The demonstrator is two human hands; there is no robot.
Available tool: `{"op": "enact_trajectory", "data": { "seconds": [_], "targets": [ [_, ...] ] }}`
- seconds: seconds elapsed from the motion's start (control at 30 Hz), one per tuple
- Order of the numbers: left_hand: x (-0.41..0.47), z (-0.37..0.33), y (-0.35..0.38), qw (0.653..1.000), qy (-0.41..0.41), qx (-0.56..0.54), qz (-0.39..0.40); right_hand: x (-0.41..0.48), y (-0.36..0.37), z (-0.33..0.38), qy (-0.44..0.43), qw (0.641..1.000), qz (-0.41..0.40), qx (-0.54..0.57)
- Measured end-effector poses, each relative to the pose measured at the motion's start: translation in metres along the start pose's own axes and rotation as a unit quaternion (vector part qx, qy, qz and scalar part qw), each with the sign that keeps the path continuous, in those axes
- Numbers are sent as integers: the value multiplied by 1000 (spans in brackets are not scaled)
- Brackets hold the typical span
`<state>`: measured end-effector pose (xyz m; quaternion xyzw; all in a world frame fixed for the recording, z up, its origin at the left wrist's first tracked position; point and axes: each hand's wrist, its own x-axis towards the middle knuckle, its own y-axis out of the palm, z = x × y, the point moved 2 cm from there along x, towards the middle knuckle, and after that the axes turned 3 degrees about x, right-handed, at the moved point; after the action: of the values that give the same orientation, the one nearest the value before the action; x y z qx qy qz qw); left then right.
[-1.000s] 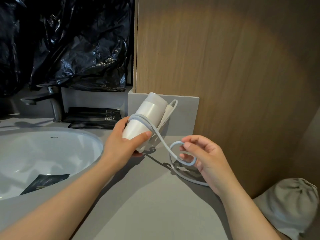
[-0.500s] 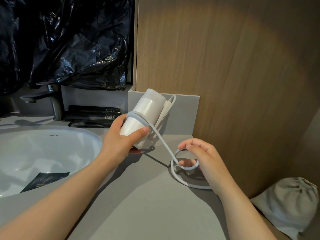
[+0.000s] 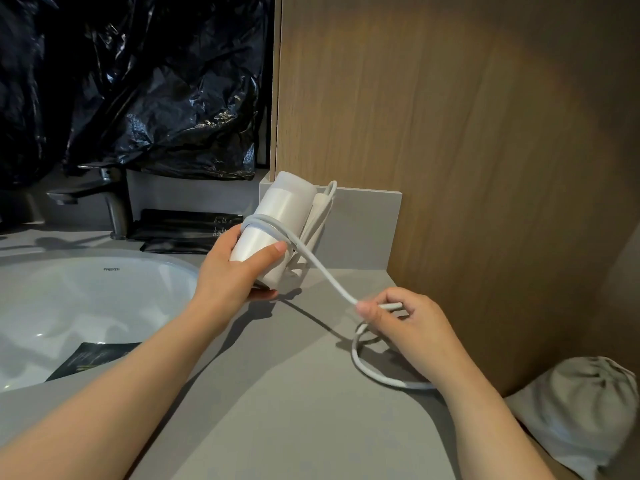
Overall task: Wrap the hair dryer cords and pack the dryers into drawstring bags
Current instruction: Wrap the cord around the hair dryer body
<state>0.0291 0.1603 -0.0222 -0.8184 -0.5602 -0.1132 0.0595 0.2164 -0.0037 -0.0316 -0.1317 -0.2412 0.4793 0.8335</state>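
Observation:
My left hand grips a white hair dryer, held tilted above the grey counter with its folded handle behind the barrel. A white cord loops around the barrel and runs down to the right. My right hand pinches that cord just above the counter. Below this hand the cord curls in a loose loop on the counter and passes under my wrist. A grey fabric drawstring bag, bunched full, lies at the lower right.
A white sink basin with a dark packet in it is at the left, under a dark faucet. Black packets lie behind it. Black plastic sheeting hangs above. A wooden panel rises behind the counter.
My right hand has closed on the cord and pulled it straight, so the earlier small loop between its fingers is gone. The left hand has shifted the dryer slightly.

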Motion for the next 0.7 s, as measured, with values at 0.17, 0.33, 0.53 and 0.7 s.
{"op": "enact_trajectory", "data": {
  "seconds": [0.17, 0.33, 0.53, 0.7],
  "targets": [
    [-2, -1, 0, 1000, -1, 3, 26, 4, -1, -8, 68, 991, -102, -51],
    [-9, -4, 11, 996, 10, -5, 94, 14, -10, -3, -19, 963, -231, -134],
    [-17, -9, 19, 986, 2, -41, 160, 23, -1, -5, -32, 984, -173, -41],
    [-22, -12, 24, 983, 4, -51, 175, 21, 5, 2, -2, 996, -68, 57]
  ]
}}
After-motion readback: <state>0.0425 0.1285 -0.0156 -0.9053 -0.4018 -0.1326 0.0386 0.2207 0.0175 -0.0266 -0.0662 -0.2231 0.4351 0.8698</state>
